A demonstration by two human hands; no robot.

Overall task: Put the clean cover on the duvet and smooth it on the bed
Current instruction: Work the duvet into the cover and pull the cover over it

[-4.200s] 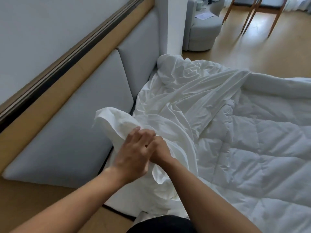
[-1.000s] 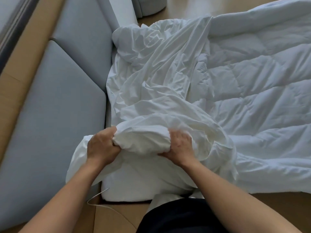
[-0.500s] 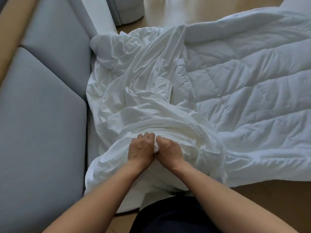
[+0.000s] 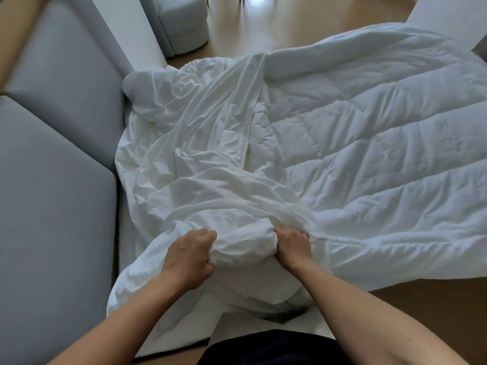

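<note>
— Grey headboard (image 4: 52, 180) down the left side of the bed (image 4: 122, 233). Where do we stand?
— We have the quilted duvet (image 4: 369, 154) spread over the far and right parts of the bed, mostly bare. The cover (image 4: 200, 154) lies rumpled along the headboard edge and is bunched at the near corner.
— Our hands?
— Left hand (image 4: 188, 255) and right hand (image 4: 292, 246) sit apart on that bunch. The fingers of both are curled tight into the cover, with a fat roll of cloth between them.
— How do we do this step well?
— We judge that we are working the cover over the duvet's near corner. We should seat that corner fully, pinch both layers together, then draw the cover evenly toward the far edge so nothing twists inside.
— And the count?
— We count one bed, two headboard panels, one duvet, one cover and two hands.
</note>
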